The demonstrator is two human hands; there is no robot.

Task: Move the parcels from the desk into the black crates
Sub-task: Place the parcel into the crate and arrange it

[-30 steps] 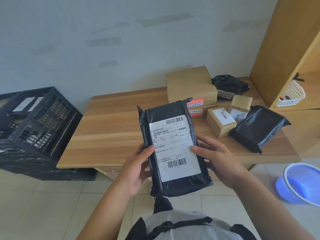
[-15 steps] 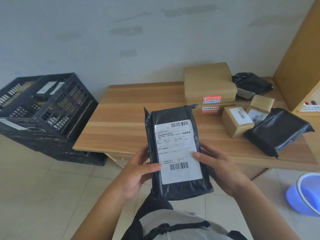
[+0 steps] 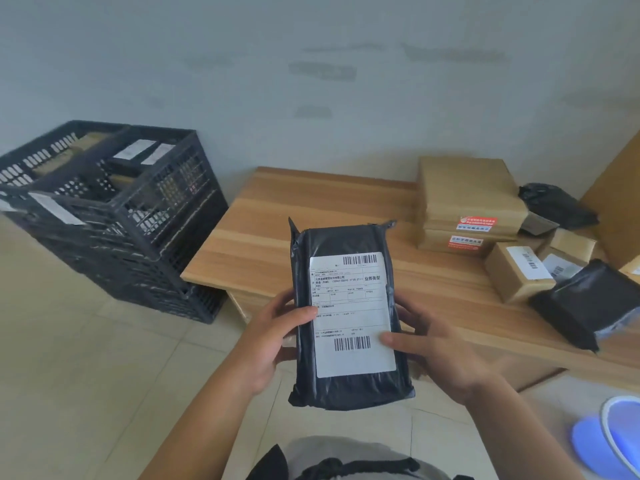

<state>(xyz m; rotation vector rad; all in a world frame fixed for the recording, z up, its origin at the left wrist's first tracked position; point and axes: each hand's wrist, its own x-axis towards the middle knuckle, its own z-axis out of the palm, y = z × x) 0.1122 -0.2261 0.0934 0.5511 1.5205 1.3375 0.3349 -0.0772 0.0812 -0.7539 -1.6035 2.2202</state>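
Observation:
I hold a black plastic parcel [image 3: 346, 317] with a white barcode label upright in front of me, over the floor by the desk's near edge. My left hand [image 3: 273, 341] grips its left side, thumb on the label. My right hand [image 3: 433, 355] grips its right side, thumb near the lower barcode. The wooden desk [image 3: 277, 237] still carries two stacked brown boxes [image 3: 467, 202], a small labelled box [image 3: 516, 275], another small box [image 3: 568, 251] and two black bags [image 3: 588, 303] [image 3: 554, 206]. Stacked black crates [image 3: 117, 216] stand on the floor at the left, with parcels inside.
A blue basin [image 3: 609, 438] sits on the tiled floor at the lower right. A wooden cabinet side [image 3: 620, 202] rises at the right edge behind the desk. A grey wall runs behind the desk and crates.
My view has swung left, bringing the crates further into the picture. The parcel stays in both hands and has shifted left, off the desk's middle toward its near left corner.

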